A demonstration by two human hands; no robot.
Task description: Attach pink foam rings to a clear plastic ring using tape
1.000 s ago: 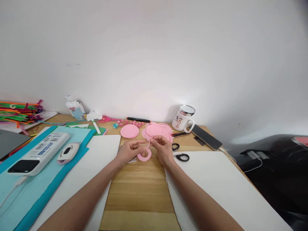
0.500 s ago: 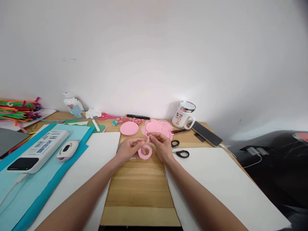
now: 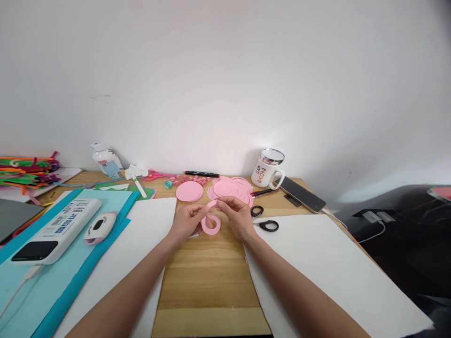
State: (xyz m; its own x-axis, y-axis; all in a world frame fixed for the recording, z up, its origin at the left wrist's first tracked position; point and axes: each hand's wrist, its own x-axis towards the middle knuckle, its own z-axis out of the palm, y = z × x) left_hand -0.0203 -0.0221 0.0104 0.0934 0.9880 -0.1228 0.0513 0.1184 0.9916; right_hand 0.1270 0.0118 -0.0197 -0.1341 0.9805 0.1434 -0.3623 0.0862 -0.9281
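Note:
A curling pink paper strip (image 3: pixel 213 230) stretches between my two hands above the wooden table. My left hand (image 3: pixel 188 219) pinches it on one side, and my right hand (image 3: pixel 234 212) grips its upper end between thumb and fingers. The strip's lower part hangs in a round loop below the fingertips. Just beyond the hands lie a stack of pink paper circles (image 3: pixel 189 191) and a loose pile of pink cut paper (image 3: pixel 230 187). Black-handled scissors (image 3: pixel 267 226) rest right of my right hand, their blades mostly hidden. Something thin and pale is partly covered beneath my left hand.
White sheets (image 3: pixel 327 258) flank the bare wood (image 3: pixel 207 281). A white mug (image 3: pixel 267 170) and a phone (image 3: pixel 303 195) stand back right. At left are a power bank (image 3: pixel 58 230), blue paper (image 3: pixel 116 225), a bottle (image 3: pixel 106 160) and pipe cleaners (image 3: pixel 26 171). Small pink rolls (image 3: pixel 193 180) lie behind.
My hands have drawn slightly apart, and the strip's upper part now shows as an arc between the fingertips. The hanging loop has shifted a little down. The view has tilted slightly.

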